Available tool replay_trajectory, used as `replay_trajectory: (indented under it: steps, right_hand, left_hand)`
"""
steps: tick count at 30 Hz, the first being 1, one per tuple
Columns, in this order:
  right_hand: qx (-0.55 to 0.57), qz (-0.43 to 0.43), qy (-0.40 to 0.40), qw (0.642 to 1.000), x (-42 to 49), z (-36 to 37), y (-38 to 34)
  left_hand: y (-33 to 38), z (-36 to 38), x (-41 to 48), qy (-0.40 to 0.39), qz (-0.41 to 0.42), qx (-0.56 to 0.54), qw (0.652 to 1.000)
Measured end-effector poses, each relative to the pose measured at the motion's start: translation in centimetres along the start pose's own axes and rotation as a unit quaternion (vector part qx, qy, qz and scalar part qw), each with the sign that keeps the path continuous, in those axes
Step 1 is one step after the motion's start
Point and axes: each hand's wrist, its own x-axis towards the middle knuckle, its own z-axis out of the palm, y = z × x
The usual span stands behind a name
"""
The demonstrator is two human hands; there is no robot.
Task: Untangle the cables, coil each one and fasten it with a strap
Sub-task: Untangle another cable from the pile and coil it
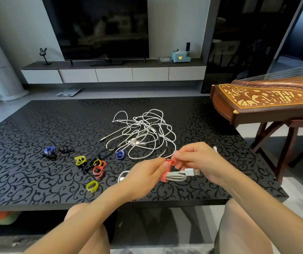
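While both hands work just above the near edge of the black patterned table point(37, 136), a small coiled white cable point(176, 176) is held between them, its USB plug point(193, 172) pointing right. The left hand point(143, 176) grips the left end of the coil, thumb pressed on a red strap point(166, 173) that loops around the bundle. The right hand point(196, 158) pinches the upper end of that same strap between thumb and fingertips, so the two hands are close together, almost touching at the strap. Farther back, near the middle of the table, lies a tangle of white cables point(143, 132), with one strand trailing toward the right hand. A blue strap point(120, 154) sits at the near left edge of that tangle. To the left, loose straps are scattered: another blue one point(49, 150) beside some black ones point(64, 149), a yellow one point(80, 160), a red ring point(98, 171), and a separate yellow ring point(92, 186) nearest the person. A wooden stringed instrument point(264, 99) stands on its frame to the right of the table, and a dark television point(99, 26) hangs on the far wall above a low cabinet point(114, 73).
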Motion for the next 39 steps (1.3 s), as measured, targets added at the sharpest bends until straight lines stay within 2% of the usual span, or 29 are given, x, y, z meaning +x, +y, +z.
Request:
replay_trajectory:
  steps: [4,10,17,19,25,30,33,36,38,39]
  right_hand:
    - [0.095,0.065,0.017,0.993,0.3,0.4,0.1]
    - [0.232,0.198,-0.007,0.952,0.6,0.5,0.0]
    - [0.221,0.229,-0.051,0.947,0.6,0.4,0.0]
    - [0.178,0.219,-0.055,0.958,0.8,0.3,0.3]
    - [-0.008,0.099,0.008,0.995,0.7,0.6,0.2]
    - [-0.098,-0.032,0.092,0.990,-0.6,-0.2,-1.3]
    - [-0.230,-0.155,0.130,0.952,-1.4,0.1,-2.7]
    - [-0.358,-0.268,0.134,0.884,-1.3,1.2,-4.2]
    - [-0.417,-0.275,0.115,0.859,-0.1,1.8,-4.1]
    - [-0.419,-0.240,0.108,0.869,0.7,1.8,-3.7]
  left_hand:
    - [0.2,0.0,0.1,0.008,-0.003,-0.012,1.000]
    - [0.1,0.1,0.0,0.025,0.006,0.082,0.996]
    - [-0.2,0.3,0.0,0.002,0.018,0.150,0.988]
    - [-0.4,0.4,0.1,-0.014,0.012,0.165,0.986]
    - [0.0,0.0,0.1,-0.023,0.004,0.084,0.996]
    - [-0.5,-1.4,-0.3,-0.060,0.005,0.003,0.998]
    - [0.1,-1.6,0.0,-0.096,-0.009,0.014,0.995]
    - [1.3,-0.6,0.7,-0.156,-0.051,0.005,0.986]
    - [2.2,-0.2,1.0,-0.198,-0.067,-0.021,0.978]
    - [2.4,-0.2,1.1,-0.209,-0.067,-0.021,0.975]
